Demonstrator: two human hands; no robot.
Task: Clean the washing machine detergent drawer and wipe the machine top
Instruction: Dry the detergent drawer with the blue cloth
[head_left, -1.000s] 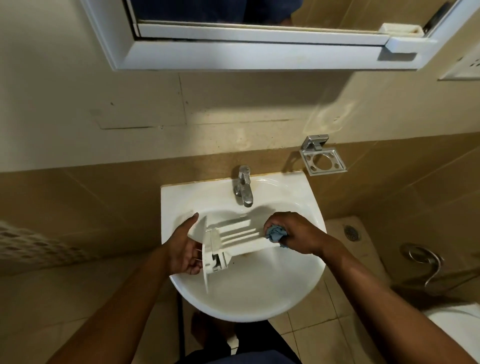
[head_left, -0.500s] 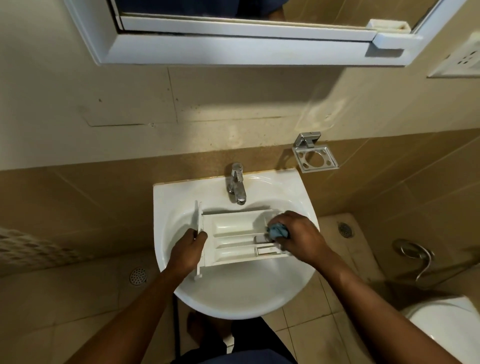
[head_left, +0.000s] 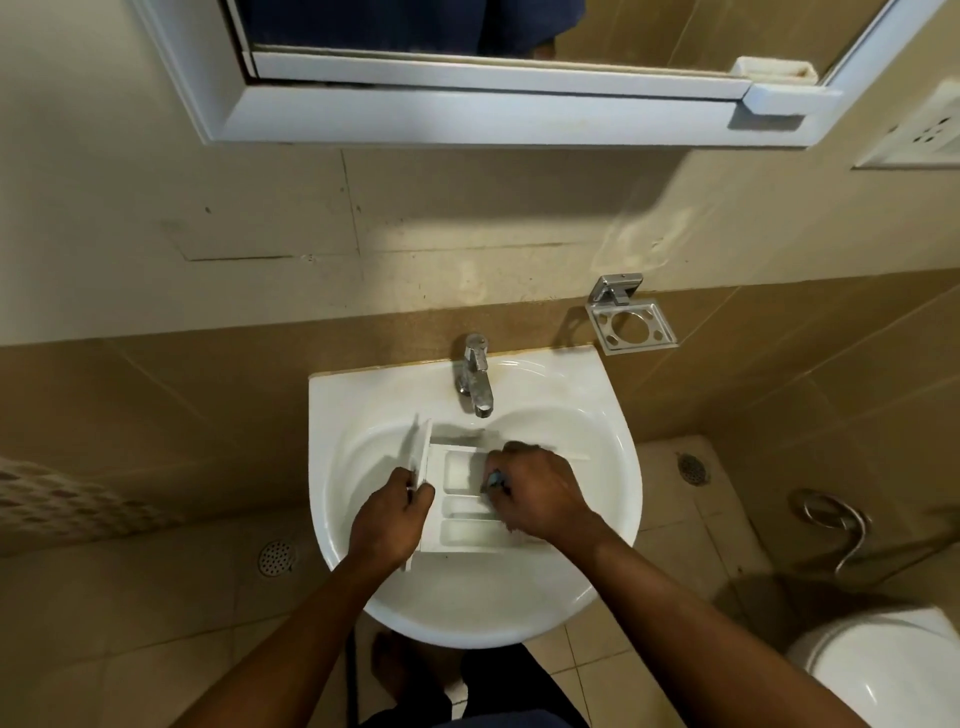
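Note:
The white detergent drawer (head_left: 464, 512) lies open side up over the bowl of the white sink (head_left: 613, 457), its front panel to the left. My left hand (head_left: 387, 519) grips that front panel end. My right hand (head_left: 540, 493) is closed on a small blue cloth (head_left: 496, 479) and presses it into the drawer's compartments, covering the drawer's right part. The washing machine is not in view.
A chrome tap (head_left: 475, 382) stands at the back of the sink, no water running. A metal holder (head_left: 631, 327) hangs on the wall to the right. A mirror cabinet (head_left: 493, 114) overhangs above. A toilet (head_left: 893, 675) is at lower right. Floor drains sit on both sides.
The drawer was tilted on its side a second ago and now lies flat, open side up. My right hand with the cloth moved left over the compartments.

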